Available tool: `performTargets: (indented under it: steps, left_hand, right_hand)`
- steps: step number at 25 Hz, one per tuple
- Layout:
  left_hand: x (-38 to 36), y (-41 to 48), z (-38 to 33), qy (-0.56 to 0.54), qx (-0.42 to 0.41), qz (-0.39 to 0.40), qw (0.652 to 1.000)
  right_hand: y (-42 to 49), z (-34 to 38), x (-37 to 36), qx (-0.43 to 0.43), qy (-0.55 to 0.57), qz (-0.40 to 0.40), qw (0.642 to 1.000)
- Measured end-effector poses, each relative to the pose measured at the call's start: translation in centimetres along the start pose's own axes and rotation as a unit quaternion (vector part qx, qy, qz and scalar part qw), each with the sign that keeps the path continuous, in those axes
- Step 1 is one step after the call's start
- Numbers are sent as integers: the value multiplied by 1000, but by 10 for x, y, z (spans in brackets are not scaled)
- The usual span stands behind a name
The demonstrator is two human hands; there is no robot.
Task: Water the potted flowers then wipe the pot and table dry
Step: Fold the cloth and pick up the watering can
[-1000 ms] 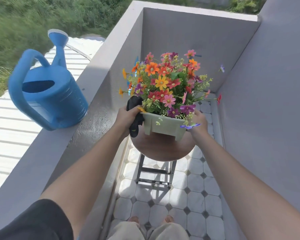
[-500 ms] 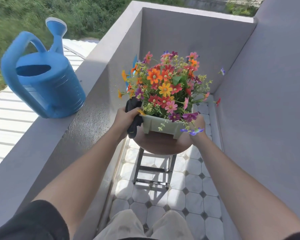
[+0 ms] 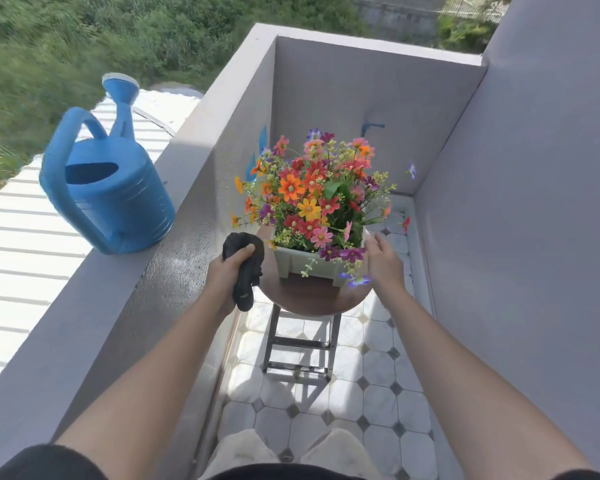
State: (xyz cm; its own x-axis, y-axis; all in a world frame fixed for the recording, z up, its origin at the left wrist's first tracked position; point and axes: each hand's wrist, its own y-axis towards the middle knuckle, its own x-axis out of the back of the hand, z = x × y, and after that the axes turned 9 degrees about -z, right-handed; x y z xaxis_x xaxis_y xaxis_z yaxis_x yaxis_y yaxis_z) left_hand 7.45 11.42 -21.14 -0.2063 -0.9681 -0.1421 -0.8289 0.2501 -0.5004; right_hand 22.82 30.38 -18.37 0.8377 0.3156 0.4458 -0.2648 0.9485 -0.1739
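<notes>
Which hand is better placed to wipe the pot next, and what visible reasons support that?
Probably the left. The left hand grips the black cloth right beside the pot. The right hand is open and empty near the pot's right corner, better suited to steadying it.

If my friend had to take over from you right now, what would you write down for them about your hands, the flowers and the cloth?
Left hand grips a crumpled black cloth beside the pale green square plastic pot.
Right hand is open, fingers spread, by the pot's right side; contact unclear.
The pot of colourful flowers stands on the round brown table. The blue plastic watering can sits on the grey ledge.
Done, it seems: watering, since the can is set down.
Left: wipe pot and table dry.
</notes>
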Motion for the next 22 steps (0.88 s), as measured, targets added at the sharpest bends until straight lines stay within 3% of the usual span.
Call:
performTargets:
  steps: [3, 6, 12, 15, 18, 22]
  left_hand:
    - [24, -30, -17, 10, -5, -31, 999]
    - [33, -63, -48, -21, -27, -6, 999]
    - [18, -95, -125, -44, -51, 87, 994]
    - [19, -107, -152, 26, -55, 145, 988]
    - [23, -111, -171, 68, -65, 169, 981]
    - [32, -105, -183, 90, -172, 129, 972]
  right_hand:
    - [-17, 22, 29, 73, -49, -96, 992]
    - [-38, 53, 35, 162, -29, -125, 979]
    - [-63, 139, 4, 319, -15, -16, 947]
    - [-71, 166, -12, 332, 15, 155, 930]
    - [-78, 189, -21, 347, -1, 320, 882]
    - [-80, 218, -25, 417, 60, 261, 868]
